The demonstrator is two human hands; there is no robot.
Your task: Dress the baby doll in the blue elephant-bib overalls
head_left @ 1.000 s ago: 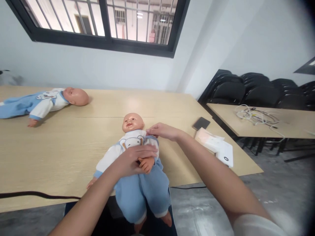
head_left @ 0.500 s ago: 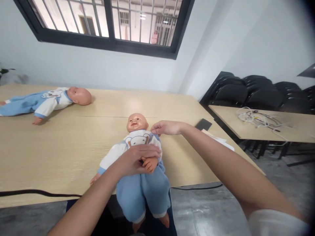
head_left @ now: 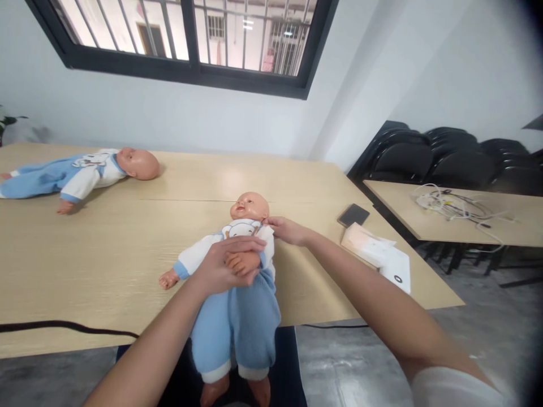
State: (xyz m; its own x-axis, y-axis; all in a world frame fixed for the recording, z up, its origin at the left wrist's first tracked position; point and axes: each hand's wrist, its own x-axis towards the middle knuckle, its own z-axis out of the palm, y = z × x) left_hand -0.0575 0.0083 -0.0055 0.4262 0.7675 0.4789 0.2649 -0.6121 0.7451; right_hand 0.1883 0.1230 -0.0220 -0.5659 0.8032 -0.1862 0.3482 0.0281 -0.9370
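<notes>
A baby doll (head_left: 248, 294) in a white and blue outfit with a bear print lies on its back at the table's front edge, its legs reaching out past the edge. My left hand (head_left: 227, 263) wraps round the doll's forearm on the right side of the picture, across its belly; the doll's small hand pokes out from my grip. Beside the doll's neck and shoulder, my right hand (head_left: 286, 229) pinches at the back of the outfit's shoulder or collar. What exactly its fingertips hold is partly hidden.
A second doll (head_left: 85, 175) lies on the table (head_left: 106, 254) at the left. On the right are a dark phone (head_left: 353, 215), a tissue box (head_left: 365, 246) and a white box (head_left: 397, 271). Tangled cables (head_left: 449, 203) cover a side table before stacked black chairs (head_left: 399, 161).
The doll's head has shifted right and its legs left, so its body lies turned. Both hands have moved with it, and the right arm has lowered, showing the tissue box.
</notes>
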